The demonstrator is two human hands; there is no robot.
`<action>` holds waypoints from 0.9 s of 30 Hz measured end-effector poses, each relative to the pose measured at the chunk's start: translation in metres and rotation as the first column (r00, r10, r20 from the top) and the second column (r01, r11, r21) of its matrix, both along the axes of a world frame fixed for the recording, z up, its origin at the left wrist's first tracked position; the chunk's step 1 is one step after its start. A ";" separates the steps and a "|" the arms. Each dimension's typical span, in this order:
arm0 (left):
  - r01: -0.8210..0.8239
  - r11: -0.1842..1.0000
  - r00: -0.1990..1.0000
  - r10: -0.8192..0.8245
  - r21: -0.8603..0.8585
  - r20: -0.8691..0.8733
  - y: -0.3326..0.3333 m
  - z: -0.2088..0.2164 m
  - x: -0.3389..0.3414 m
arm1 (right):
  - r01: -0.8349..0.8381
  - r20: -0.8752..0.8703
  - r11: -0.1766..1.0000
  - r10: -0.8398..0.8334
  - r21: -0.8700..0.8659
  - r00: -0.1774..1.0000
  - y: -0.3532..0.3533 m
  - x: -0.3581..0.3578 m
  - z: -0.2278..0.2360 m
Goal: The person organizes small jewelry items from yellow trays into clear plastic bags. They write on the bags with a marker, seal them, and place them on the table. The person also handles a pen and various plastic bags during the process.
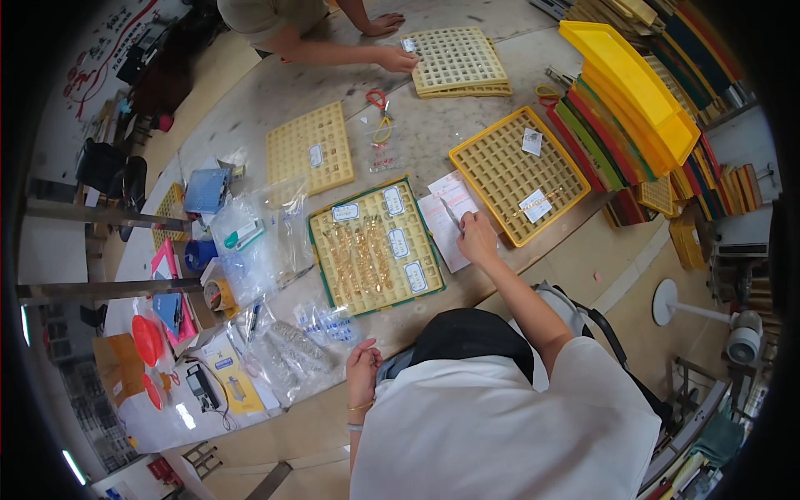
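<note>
My right hand (477, 240) pinches slim metal tweezers (451, 214) over printed paper sheets (442, 235). To its left lies a cream grid tray in a green frame (427, 258), holding rows of small gold-coloured pieces (360, 254) and several white labels. On its right sits a yellow-rimmed grid tray (517, 175), with two paper slips and a few gold-coloured bits near its front edge. By the table's front edge, my left hand (362, 367) is loosely closed, with nothing visible in it, beside clear plastic bags (292, 354).
Across the table a co-worker's hand (398, 60) touches stacked grid trays (458, 62). Another grid tray (308, 150) and red-and-yellow-handled scissors (380, 117) lie farther back. Coloured trays (617, 125) are piled at right. Bags, a meter (201, 387) and boxes crowd the left; a fan (744, 337) stands far right.
</note>
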State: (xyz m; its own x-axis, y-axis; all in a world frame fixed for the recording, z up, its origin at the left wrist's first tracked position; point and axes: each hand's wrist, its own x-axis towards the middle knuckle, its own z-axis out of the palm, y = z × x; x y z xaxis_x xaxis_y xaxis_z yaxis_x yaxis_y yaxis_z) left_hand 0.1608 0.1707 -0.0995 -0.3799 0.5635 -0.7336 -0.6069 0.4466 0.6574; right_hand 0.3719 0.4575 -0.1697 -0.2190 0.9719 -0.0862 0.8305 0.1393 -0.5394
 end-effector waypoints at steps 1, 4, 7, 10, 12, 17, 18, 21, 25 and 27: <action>0.002 1.000 1.000 -0.002 0.005 0.008 0.000 -0.002 -0.001 | 0.002 0.032 1.000 -0.001 -0.014 0.999 0.002 0.000 -0.001; 0.019 0.999 0.999 -0.020 0.030 0.025 0.000 -0.004 -0.003 | -0.016 0.118 1.000 0.018 -0.016 0.993 0.006 0.000 -0.007; 0.028 0.999 1.000 -0.028 0.042 0.011 -0.002 -0.008 -0.005 | -0.008 0.110 1.000 0.008 -0.003 0.994 0.007 0.000 -0.007; 0.028 0.999 1.000 -0.027 0.034 -0.008 0.000 -0.008 -0.006 | 0.074 0.069 0.996 -0.077 0.046 0.995 0.005 0.004 -0.016; 0.023 0.999 1.000 -0.023 0.024 -0.011 0.002 -0.006 -0.005 | 0.090 0.062 0.995 -0.093 0.053 0.994 0.003 0.006 -0.013; 0.023 1.000 1.000 -0.023 0.012 -0.002 0.004 -0.006 -0.004 | 0.113 -0.086 0.993 -0.115 -0.035 0.990 -0.003 0.025 0.000; 0.015 1.000 1.000 -0.015 0.006 -0.001 0.005 -0.005 -0.003 | 0.127 -0.152 0.990 -0.136 -0.069 0.979 -0.002 0.040 -0.005; -0.012 1.000 1.000 0.012 -0.007 0.002 0.005 -0.004 -0.002 | 0.211 -0.178 0.970 -0.230 -0.118 0.957 -0.001 0.077 0.006; -0.012 1.000 1.000 0.012 0.000 0.022 0.001 -0.012 -0.002 | 0.455 -0.033 0.880 -0.463 -0.137 0.886 0.008 0.145 -0.002; 0.001 1.000 1.000 -0.001 0.005 0.026 0.003 -0.014 -0.002 | 0.561 0.059 0.788 -0.566 -0.255 0.822 0.020 0.171 -0.004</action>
State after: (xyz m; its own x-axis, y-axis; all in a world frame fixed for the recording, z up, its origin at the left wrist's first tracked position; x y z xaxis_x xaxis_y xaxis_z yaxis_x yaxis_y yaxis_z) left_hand 0.1589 0.1732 -0.1131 -0.3602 0.5679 -0.7401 -0.6231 0.4439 0.6439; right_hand 0.5424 0.4770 -0.1739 0.3565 0.8688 -0.3437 0.7082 -0.4912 -0.5070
